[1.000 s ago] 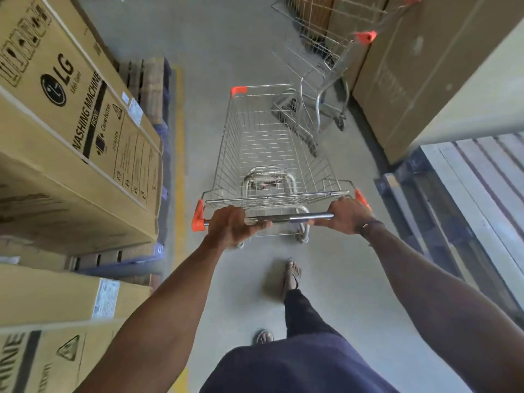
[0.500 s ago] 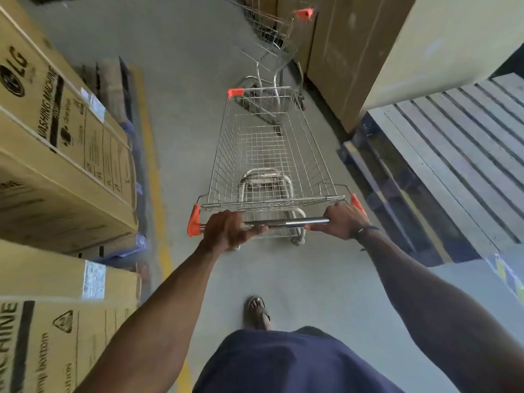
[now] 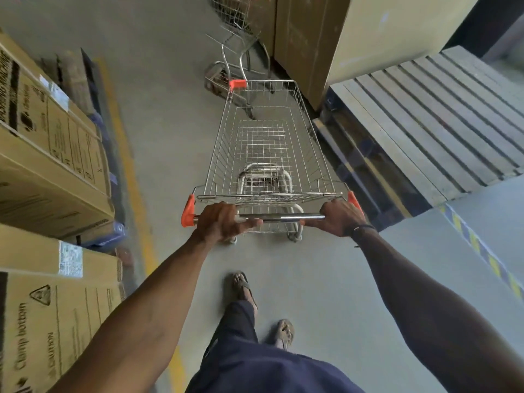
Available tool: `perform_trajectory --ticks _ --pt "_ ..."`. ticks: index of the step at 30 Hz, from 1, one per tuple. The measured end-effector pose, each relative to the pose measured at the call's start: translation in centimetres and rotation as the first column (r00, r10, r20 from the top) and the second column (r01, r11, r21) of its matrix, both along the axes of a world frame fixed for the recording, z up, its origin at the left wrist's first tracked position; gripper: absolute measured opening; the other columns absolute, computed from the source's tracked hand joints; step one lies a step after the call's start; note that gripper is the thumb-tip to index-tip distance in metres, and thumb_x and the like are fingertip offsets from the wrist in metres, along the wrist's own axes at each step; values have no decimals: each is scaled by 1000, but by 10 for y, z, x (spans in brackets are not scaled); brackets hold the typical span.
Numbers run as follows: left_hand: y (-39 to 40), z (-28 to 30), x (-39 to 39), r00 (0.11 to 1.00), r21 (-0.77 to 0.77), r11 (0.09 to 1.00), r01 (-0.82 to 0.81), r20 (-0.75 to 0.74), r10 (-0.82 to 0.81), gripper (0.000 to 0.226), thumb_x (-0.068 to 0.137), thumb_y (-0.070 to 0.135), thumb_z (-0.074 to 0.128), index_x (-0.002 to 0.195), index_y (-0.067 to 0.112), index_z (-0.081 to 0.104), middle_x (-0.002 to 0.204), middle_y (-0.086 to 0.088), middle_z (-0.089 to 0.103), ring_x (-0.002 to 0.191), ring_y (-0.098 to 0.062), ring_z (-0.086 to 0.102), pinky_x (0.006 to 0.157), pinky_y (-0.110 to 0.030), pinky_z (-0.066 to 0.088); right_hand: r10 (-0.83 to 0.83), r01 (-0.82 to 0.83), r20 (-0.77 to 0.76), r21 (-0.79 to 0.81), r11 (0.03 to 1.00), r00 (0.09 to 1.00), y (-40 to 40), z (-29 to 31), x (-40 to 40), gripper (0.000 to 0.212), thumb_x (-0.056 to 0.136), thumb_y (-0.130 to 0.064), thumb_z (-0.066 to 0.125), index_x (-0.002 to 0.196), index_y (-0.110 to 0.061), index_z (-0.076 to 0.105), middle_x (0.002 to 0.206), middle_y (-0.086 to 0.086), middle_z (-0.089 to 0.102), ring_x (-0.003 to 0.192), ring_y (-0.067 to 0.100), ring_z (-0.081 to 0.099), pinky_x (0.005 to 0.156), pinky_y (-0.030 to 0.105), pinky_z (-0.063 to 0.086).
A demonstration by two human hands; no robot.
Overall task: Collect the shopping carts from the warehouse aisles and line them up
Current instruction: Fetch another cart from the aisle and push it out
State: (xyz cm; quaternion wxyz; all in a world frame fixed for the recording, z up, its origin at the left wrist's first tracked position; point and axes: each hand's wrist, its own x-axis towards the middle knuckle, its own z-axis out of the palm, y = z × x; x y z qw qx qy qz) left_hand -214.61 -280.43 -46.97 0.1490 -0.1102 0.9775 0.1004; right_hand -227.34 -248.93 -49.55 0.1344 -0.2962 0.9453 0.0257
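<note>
An empty wire shopping cart [image 3: 265,137] with orange corner caps stands in front of me on the grey floor. My left hand [image 3: 224,221] grips the left end of its metal handle bar [image 3: 283,217]. My right hand [image 3: 338,217] grips the right end. A second shopping cart [image 3: 238,49] stands just ahead at the top centre, close to the front of mine and partly cut off by the frame edge.
Stacked cardboard appliance boxes [image 3: 48,148] on pallets line the left, beside a yellow floor line [image 3: 133,177]. Tall cardboard boxes [image 3: 340,35] and a grey wooden pallet [image 3: 433,114] stand on the right. A yellow-striped floor marking [image 3: 482,251] runs at right.
The cart in my hands has rolled forward and swung to the right, closing on the second cart ahead. The pallet on the right has come further into view. Both hands kept their grip.
</note>
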Motion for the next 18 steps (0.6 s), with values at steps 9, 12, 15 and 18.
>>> perform_trajectory --ticks 9,12,15,18 --pt "35 4 27 980 25 980 199 -37 -198 73 80 94 47 69 22 49 90 -13 75 81 -32 66 68 -36 40 -191 191 -8 -31 981 981 49 -1 83 93 75 -107 26 56 -23 59 57 -11 58 66 8 57 123 62 20" --pt "38 11 26 955 15 956 294 -45 -293 70 82 90 49 73 21 54 98 -15 76 90 -33 70 71 -35 39 -260 258 -29 -57 964 965 55 0 108 93 74 -108 24 55 -23 57 55 -12 53 60 4 50 122 63 23" --pt "40 16 25 935 40 934 354 -23 -354 66 83 88 54 65 25 47 94 -15 75 92 -34 70 71 -36 41 -358 357 -3 -67 932 934 57 3 138 90 75 -106 29 55 -22 55 55 -11 52 59 5 48 124 60 21" --pt "44 19 27 917 53 915 399 0 -400 68 80 88 57 63 23 47 78 -9 65 78 -31 61 69 -36 41 -450 447 -25 -77 891 892 58 4 169 92 76 -106 31 54 -20 56 55 -10 55 63 13 54 126 59 15"
